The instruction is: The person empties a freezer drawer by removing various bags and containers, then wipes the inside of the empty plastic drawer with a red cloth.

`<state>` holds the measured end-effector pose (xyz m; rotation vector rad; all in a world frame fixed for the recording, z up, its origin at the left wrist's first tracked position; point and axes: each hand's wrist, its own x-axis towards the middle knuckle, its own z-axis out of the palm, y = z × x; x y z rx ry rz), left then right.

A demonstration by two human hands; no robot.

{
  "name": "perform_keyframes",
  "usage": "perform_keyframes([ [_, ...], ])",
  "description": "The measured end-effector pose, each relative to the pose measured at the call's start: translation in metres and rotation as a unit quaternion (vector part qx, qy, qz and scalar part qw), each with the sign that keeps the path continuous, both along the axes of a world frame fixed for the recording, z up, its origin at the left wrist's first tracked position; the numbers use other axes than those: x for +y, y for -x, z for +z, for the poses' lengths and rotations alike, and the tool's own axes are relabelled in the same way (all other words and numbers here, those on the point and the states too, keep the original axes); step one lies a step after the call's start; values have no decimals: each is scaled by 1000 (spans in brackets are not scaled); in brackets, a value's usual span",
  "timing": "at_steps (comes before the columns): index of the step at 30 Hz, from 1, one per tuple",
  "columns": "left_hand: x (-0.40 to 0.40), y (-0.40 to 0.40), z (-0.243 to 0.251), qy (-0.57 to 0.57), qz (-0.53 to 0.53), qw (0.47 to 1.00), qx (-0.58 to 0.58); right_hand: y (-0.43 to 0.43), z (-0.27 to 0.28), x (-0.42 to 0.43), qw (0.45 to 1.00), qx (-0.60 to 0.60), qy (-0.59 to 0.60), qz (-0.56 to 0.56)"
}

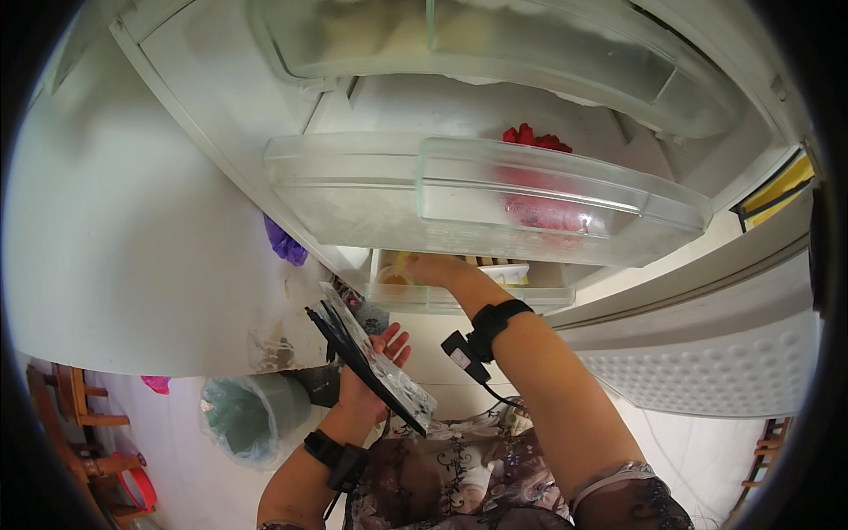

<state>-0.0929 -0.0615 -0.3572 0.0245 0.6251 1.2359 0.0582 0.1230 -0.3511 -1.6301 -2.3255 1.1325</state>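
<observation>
My left hand (396, 346) holds a stack of flat, dark-edged packets (374, 368) with a shiny, crinkled plastic face, tilted in front of my body. The right arm stretches forward, and my right hand (429, 267) is inside the lowest clear drawer (464, 301) of an open fridge or freezer. Something yellow (401, 260) is at its fingertips; whether it is gripped cannot be made out. An orange-brown round item (395, 279) lies close by in that drawer. To the right of the hand is a white item (507, 273), partly hidden by the drawer above.
A middle clear drawer (358, 205) juts out above my right hand, with a red bag (540, 192) in it. Higher up is another frosted drawer (530, 59). The open door (702, 364) stands at right. A lined bin (245, 421) and wooden stools (83, 397) are at left.
</observation>
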Motion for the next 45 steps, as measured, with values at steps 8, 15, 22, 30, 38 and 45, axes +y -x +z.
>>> perform_keyframes([
  [8,10,-9,9,-42,-18,999,29,-83,47,-133,947,161,-274,-46],
  [15,37,-23,18,8,-24,990,139,-168,-25,-147,958,106,-232,-130],
  [22,55,-26,2,-180,-153,863,447,-157,-30,-121,962,57,-217,-154],
  [30,99,-32,-42,-248,-220,771,544,-157,-30,-76,948,-29,-229,-221],
  [38,88,-28,-12,-232,-272,713,604,-161,-17,-74,966,-13,-129,-225],
  [45,27,-38,121,-298,-182,937,-6,-159,58,-141,984,95,-87,-120],
])
